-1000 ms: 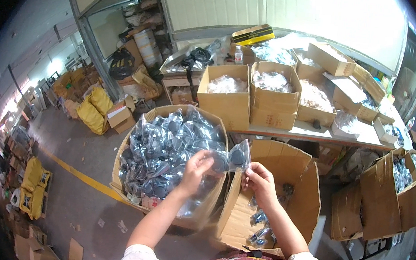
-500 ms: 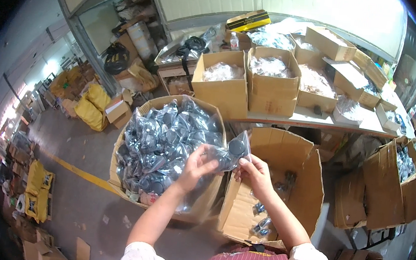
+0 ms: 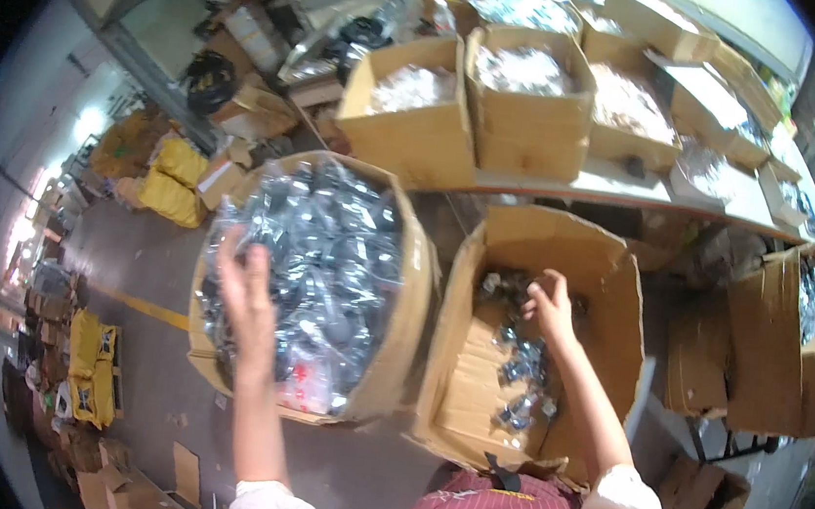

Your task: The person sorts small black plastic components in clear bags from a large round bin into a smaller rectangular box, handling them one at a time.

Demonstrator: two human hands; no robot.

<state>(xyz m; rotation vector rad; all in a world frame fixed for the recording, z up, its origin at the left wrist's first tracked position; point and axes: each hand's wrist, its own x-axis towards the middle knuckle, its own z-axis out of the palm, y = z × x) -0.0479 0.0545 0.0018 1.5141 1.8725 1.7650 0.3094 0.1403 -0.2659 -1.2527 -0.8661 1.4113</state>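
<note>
Head view: left hand (image 3: 245,288) blurred, over the left side of the big left carton (image 3: 405,323), left of centre in the frame; its fingers spread, thumb apart, nothing seen gripped. Whether the fingertips touch the clear plastic bags (image 3: 335,248) below, cannot tell. Bags hold dark parts, heaped close to the carton's rim; a white packet with red marks (image 3: 307,382) lies at the heap's near edge. Right hand (image 3: 550,307) hangs over the right carton (image 3: 621,305), right of frame centre, fingers curled inward; blur hides whether anything is pinched in them. Beneath and left of that hand, small bagged pieces (image 3: 521,369) lie scattered on the carton's bottom, a darker clump toward its far end. Progress, judged by fill alone: left carton well loaded, the heap near its top; right carton holds only a thin scatter, cardboard showing between the pieces. No count possible for either, and how much is left to handle cannot be told from this. Surroundings: counter (image 3: 620,189) across the upper right, bearing a row of cardboard boxes (image 3: 528,139) filled with clear-wrapped items; another carton (image 3: 776,349) at the right edge with more bags; yellow sacks (image 3: 173,188) on the floor, upper left.
</note>
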